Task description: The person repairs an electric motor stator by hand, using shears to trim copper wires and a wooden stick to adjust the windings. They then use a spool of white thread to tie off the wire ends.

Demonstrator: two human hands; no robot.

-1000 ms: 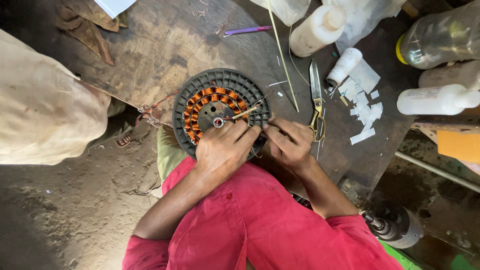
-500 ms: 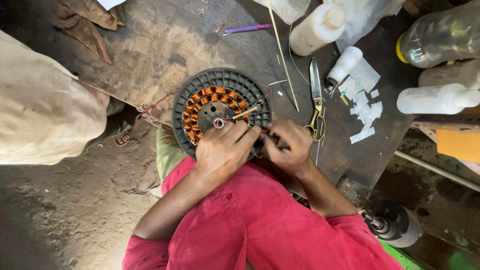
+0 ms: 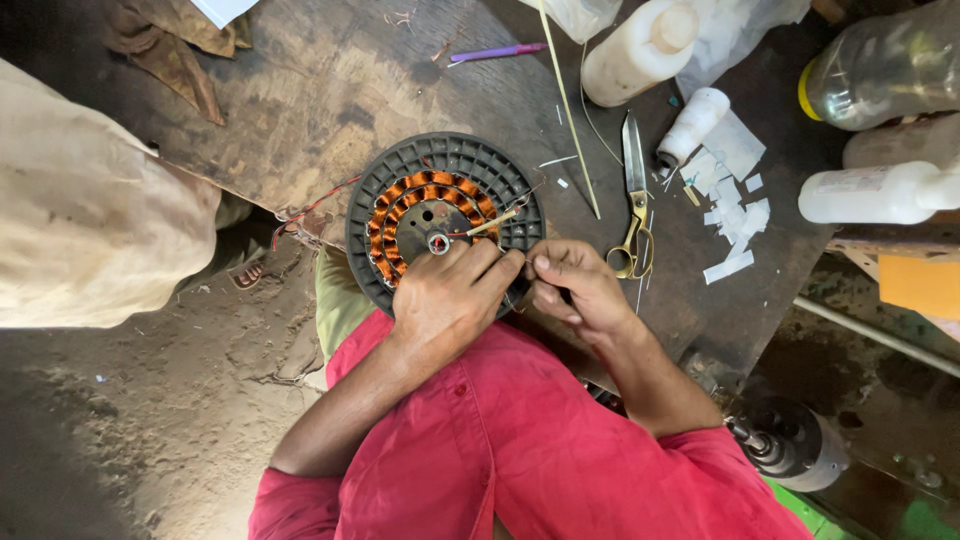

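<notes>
Right at the near edge of the worn wooden table [image 3: 300,110] sits the round motor stator [image 3: 445,222], a dark ribbed ring with copper coils [image 3: 392,200] packed around its centre hole, and most of those coils look wound and seated already, bright orange all the way round the visible arc. The left hand [image 3: 445,300] lies flat over the lower part of the ring, fingers spread and pressing down, steadying it rather than closing round anything. The right hand [image 3: 575,285] is beside it at the ring's right edge, fingertips drawn into a narrow pinch on what looks like a fine wire; the strand itself is too thin to make out clearly. A thin stick [image 3: 490,222] lies across the coils towards the centre. By my reading the winding is far along, with the work now at the lower right slots, which the hands hide. Just beyond, gold-handled scissors [image 3: 633,190] lie untouched, then scraps of white paper [image 3: 735,215], a white bottle [image 3: 640,50] and a purple pen [image 3: 500,50] farther back.
</notes>
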